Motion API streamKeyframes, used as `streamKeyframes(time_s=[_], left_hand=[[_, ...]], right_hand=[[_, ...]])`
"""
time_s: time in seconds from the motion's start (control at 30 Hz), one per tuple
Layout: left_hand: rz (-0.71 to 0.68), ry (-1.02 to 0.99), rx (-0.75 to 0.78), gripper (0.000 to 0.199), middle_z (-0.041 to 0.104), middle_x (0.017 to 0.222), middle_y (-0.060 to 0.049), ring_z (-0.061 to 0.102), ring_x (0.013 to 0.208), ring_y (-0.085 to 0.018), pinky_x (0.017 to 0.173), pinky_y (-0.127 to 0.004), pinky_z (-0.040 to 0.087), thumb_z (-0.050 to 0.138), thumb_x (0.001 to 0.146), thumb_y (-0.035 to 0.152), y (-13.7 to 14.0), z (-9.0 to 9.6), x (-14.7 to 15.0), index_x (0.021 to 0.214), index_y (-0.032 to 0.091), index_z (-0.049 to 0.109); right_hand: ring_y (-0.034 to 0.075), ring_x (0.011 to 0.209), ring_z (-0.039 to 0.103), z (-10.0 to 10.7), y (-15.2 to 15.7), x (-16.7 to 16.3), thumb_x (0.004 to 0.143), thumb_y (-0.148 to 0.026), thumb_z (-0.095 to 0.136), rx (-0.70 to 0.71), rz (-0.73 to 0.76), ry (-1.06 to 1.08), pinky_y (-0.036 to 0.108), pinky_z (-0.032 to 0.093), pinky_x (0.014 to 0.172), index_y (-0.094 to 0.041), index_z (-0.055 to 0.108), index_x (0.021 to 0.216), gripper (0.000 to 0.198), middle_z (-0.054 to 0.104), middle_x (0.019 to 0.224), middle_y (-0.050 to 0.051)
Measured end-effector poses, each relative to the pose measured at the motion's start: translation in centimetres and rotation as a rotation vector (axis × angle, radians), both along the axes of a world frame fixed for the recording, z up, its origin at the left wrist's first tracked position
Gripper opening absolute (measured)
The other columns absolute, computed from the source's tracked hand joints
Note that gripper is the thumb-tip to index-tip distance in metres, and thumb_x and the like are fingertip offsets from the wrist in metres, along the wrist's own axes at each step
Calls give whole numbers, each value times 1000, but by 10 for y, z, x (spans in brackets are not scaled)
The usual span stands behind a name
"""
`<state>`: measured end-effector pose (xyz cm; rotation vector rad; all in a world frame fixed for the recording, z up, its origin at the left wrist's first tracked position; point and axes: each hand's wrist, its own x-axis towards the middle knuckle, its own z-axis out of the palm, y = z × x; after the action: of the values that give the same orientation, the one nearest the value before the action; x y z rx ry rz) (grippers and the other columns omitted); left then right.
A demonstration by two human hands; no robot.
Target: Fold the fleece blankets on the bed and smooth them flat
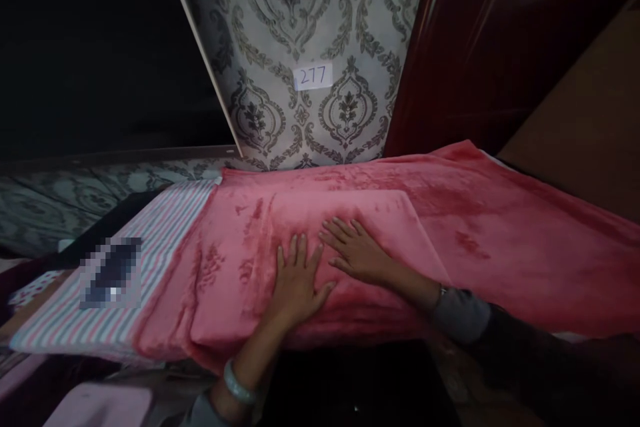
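A fuzzy pink-red blanket [525, 253] is spread over a raised surface, with a squarish raised part near its middle. My left hand [296, 280] lies flat on that part with its fingers apart, pointing away from me. Just to its right, my right hand [356, 252] also presses flat on the blanket, its fingers spread toward the upper left. Neither hand grips anything. Folds run along the blanket's left side and droop over the front edge. What lies under the blanket is hidden.
Left of the blanket is a striped cloth [175, 220] with a pixelated dark object [113, 273] on it. A large dark screen [100, 47] stands behind. A label reading 277 [313, 76] is on the patterned wall. At front left is a pale pink stool-like top [103, 403].
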<state>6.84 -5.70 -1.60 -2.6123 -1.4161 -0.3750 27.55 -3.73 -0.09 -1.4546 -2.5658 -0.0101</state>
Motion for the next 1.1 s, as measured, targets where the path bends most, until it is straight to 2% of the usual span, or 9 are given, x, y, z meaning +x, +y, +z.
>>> streamKeyframes(time_s=[0.17, 0.37, 0.43, 0.53, 0.6, 0.7, 0.77, 0.93, 1.1], left_hand=[[-10, -30, 4, 75, 21, 165, -20, 15, 153, -40, 118, -69, 15, 59, 88, 58, -3, -5, 0, 153, 24, 40], [-9, -27, -108, 74, 22, 164, -21, 16, 153, -41, 117, -71, 18, 56, 90, 59, -4, 5, -4, 152, 23, 41], [-51, -10, -196, 72, 29, 162, -19, 22, 151, -40, 116, -68, 25, 55, 90, 58, 2, 17, -9, 152, 23, 42], [-94, -12, -263, 60, 44, 156, -16, 37, 147, -33, 116, -57, 35, 50, 95, 47, 29, 48, -12, 149, 22, 45], [-37, -12, -254, 53, 48, 153, -15, 41, 144, -29, 117, -52, 34, 44, 98, 38, 57, 72, -6, 147, 19, 48], [103, 6, -228, 52, 44, 156, -15, 35, 148, -30, 119, -58, 28, 40, 99, 35, 99, 92, 7, 148, 18, 45], [170, 3, -217, 55, 38, 159, -19, 30, 149, -37, 116, -66, 25, 38, 100, 38, 119, 87, 15, 150, 15, 42], [268, -10, -104, 60, 38, 159, -19, 29, 148, -43, 109, -70, 33, 33, 100, 49, 129, 41, 18, 151, 19, 42], [259, 1, -45, 59, 41, 156, -19, 33, 145, -42, 104, -68, 41, 32, 100, 48, 130, 30, 16, 150, 19, 43]], right_hand=[[31, 152, 17, -17, 1, 10, 102, -53, 43, 45, -7, 19, 59, 20, 120, -26, 30, 159, 64, 22, 165, 7], [30, 153, 16, -8, -1, 9, 102, -50, 44, -15, 1, 10, 58, 21, 120, -25, 30, 158, 64, 23, 164, 9], [29, 152, 21, 4, 3, 11, 100, -47, 48, -73, 34, 4, 56, 25, 119, -25, 34, 157, 62, 25, 164, 10], [29, 144, 39, 33, 23, 9, 98, -41, 53, -116, 57, 29, 52, 33, 116, -25, 46, 151, 57, 43, 155, 12], [28, 141, 43, 50, 43, 5, 99, -39, 52, -84, -29, 41, 51, 32, 116, -22, 47, 150, 54, 47, 152, 14], [31, 144, 36, 58, 70, -1, 103, -41, 45, -33, -218, 20, 56, 26, 117, -21, 43, 152, 54, 42, 155, 15], [33, 145, 34, 47, 79, -1, 104, -44, 41, -20, -282, 8, 60, 24, 116, -22, 41, 153, 54, 39, 158, 15], [30, 146, 32, 8, 81, 5, 105, -50, 37, 27, -293, 70, 59, 21, 118, -27, 38, 155, 55, 34, 161, 10], [28, 143, 35, 5, 87, 18, 105, -51, 35, 33, -314, 100, 54, 22, 118, -26, 42, 152, 54, 40, 157, 9]])
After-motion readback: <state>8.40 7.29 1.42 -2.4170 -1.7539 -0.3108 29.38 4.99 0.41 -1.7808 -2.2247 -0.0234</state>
